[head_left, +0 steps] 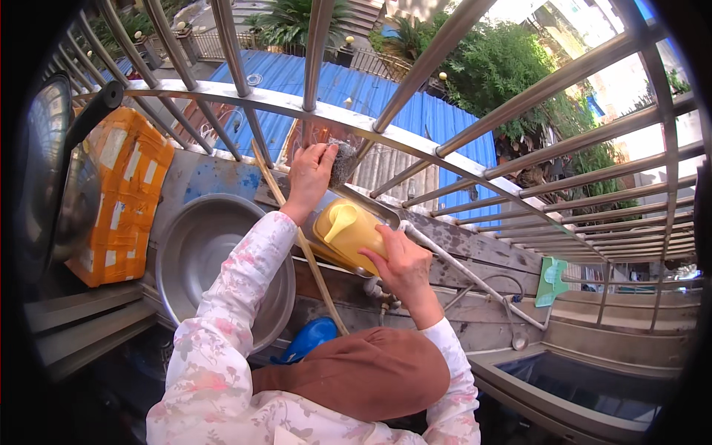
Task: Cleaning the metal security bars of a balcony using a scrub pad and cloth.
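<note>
My left hand (311,176) reaches forward near the bars, its fingers closed on a grey steel wool scrubber (343,165). To its right, my right hand (406,261) grips the near right edge of a yellow plastic container (361,236), with the thumb over the edge. A pale yellow spoon-shaped piece (340,222) shows on the container's face; whether it is loose or part of it I cannot tell. Under and behind the container runs the rim of a metal basin (382,211), mostly hidden.
A large metal bowl (178,256) stands at left, beside an orange taped box (133,196) and a pan with a black handle (93,115). A wooden stick (315,271) leans by the left wrist. Metal bars (319,55) enclose the ledge. A white pipe (475,278) and green plastic piece (551,282) lie right.
</note>
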A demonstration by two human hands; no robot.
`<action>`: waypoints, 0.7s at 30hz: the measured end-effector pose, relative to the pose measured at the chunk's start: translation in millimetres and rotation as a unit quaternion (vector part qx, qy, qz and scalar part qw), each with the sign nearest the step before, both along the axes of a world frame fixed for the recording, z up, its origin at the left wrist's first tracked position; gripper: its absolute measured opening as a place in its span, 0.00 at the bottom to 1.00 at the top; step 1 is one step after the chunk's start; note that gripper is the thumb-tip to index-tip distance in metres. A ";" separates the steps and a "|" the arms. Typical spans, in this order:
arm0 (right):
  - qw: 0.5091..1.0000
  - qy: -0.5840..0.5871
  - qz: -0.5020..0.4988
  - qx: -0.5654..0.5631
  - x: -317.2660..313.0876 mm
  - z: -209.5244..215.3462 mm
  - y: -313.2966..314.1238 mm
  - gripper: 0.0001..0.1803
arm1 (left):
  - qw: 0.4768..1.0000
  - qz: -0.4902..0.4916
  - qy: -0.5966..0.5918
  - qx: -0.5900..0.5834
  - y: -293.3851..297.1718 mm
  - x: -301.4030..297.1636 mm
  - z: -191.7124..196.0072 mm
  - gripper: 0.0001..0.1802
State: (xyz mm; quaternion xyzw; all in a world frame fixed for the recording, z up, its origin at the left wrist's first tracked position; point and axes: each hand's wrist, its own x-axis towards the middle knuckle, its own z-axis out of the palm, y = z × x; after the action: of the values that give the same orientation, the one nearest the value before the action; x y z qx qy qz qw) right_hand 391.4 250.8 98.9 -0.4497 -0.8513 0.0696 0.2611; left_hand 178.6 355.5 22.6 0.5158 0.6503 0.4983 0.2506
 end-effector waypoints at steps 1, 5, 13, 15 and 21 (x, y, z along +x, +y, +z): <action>1.000 0.000 -0.002 0.000 0.8 -0.4 0.8 0.26 | 0.996 0.000 0.042 0.083 0.4 9.3 -2.7 0.10; 1.000 0.001 -0.003 0.000 2.5 -1.2 0.0 0.26 | 0.969 -0.030 0.078 0.234 -2.5 13.5 11.2 0.10; 0.999 0.007 0.006 0.036 -0.2 -3.9 0.8 0.25 | 0.960 -0.054 -0.260 0.090 -72.3 -38.2 42.6 0.10; 1.000 -0.005 -0.003 0.001 0.7 0.2 0.7 0.25 | 0.970 0.027 -0.227 0.084 -83.1 -62.5 42.2 0.11; 0.999 -0.015 0.007 0.040 4.2 -5.1 3.0 0.26 | 0.974 0.080 -0.138 0.163 -52.1 -59.1 39.1 0.13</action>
State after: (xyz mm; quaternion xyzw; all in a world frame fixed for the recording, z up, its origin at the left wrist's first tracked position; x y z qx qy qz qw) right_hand 395.7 253.8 93.8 -0.4341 -0.8604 0.0302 0.2654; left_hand 119.5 303.4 61.7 0.4223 0.5584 0.6825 0.2099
